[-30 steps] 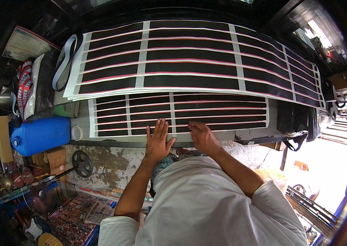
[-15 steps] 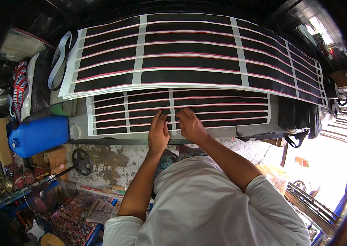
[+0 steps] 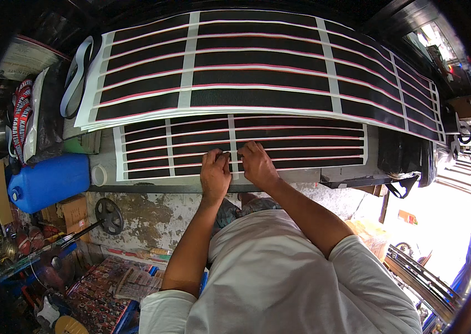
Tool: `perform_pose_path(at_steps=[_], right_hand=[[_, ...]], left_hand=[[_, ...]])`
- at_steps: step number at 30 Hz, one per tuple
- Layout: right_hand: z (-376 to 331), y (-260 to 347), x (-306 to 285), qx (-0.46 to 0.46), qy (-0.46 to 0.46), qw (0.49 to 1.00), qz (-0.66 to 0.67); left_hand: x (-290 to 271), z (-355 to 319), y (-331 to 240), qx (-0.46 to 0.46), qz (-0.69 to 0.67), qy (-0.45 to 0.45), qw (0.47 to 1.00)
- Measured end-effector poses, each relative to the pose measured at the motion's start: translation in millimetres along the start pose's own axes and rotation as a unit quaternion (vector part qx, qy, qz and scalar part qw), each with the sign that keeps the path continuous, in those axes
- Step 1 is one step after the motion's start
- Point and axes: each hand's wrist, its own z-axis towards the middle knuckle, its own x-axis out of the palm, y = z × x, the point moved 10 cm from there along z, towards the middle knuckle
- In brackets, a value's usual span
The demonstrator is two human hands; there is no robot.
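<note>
A small white-backed sheet of black strips with thin red lines (image 3: 307, 142) lies flat on the workbench near its front edge. My left hand (image 3: 215, 173) and my right hand (image 3: 256, 165) rest side by side on the sheet's front middle. Their fingertips pinch at the white vertical band between the strips. A much larger sheet of the same black strips (image 3: 257, 69) lies behind, overlapping the small sheet's far edge.
A blue plastic jug (image 3: 49, 181) lies at the bench's left end, with a white lid beside it. A white strap loop (image 3: 77, 72) and bags sit at the far left. A black bag (image 3: 402, 158) hangs at the right. Clutter and a small wheel (image 3: 108, 214) lie below the bench.
Both hands have come together at the sheet's middle. The left fingers, spread flat a second ago, are now curled in a pinch; the right hand slid left beside it.
</note>
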Motion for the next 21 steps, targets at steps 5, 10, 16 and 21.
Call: perform_pose_path(at_steps=[5, 10, 16, 21], right_hand=[[1.5, 8.0, -2.9, -0.020, 0.010, 1.000, -0.016], [-0.9, 0.6, -0.1, -0.011, -0.002, 1.000, -0.002], [-0.8, 1.7, -1.1, -0.014, 0.001, 1.000, -0.002], [-0.1, 3.1, -3.1, -0.018, -0.002, 1.000, 0.006]], left_hand=[[1.3, -0.8, 3.5, -0.002, -0.002, 0.006, 1.000], [3.4, -1.1, 4.6, -0.004, -0.005, 0.013, 1.000], [2.9, -1.4, 4.9, -0.002, -0.008, 0.013, 1.000], [3.2, -1.8, 4.7, 0.001, -0.006, 0.014, 1.000]])
